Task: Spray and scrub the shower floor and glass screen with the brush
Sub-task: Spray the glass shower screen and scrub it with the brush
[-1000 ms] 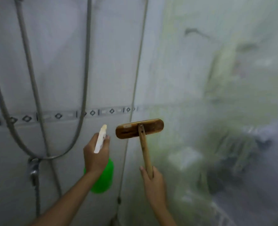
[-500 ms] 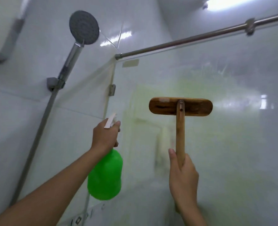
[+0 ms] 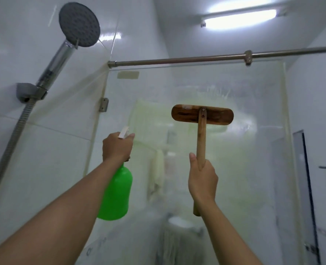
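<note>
My left hand (image 3: 117, 147) grips the white trigger head of a green spray bottle (image 3: 116, 194), whose nozzle points at the glass screen (image 3: 250, 169). My right hand (image 3: 202, 180) holds the wooden handle of a brush (image 3: 202, 116). The brush's flat wooden head lies level against the upper part of the glass, at about the centre of the view. The glass is streaked and hazy with a pale yellowish film. The shower floor is out of view.
A round shower head (image 3: 79, 24) sits in a wall bracket at upper left, its metal hose (image 3: 7, 150) running down the white tiled wall. A steel rail (image 3: 196, 59) spans the top of the screen. A hinge (image 3: 103, 104) fixes the glass to the wall.
The view has swung up from the lower wall and hose to the top of the screen. Both hands rose, and the brush head now sits higher and further right on the glass.
</note>
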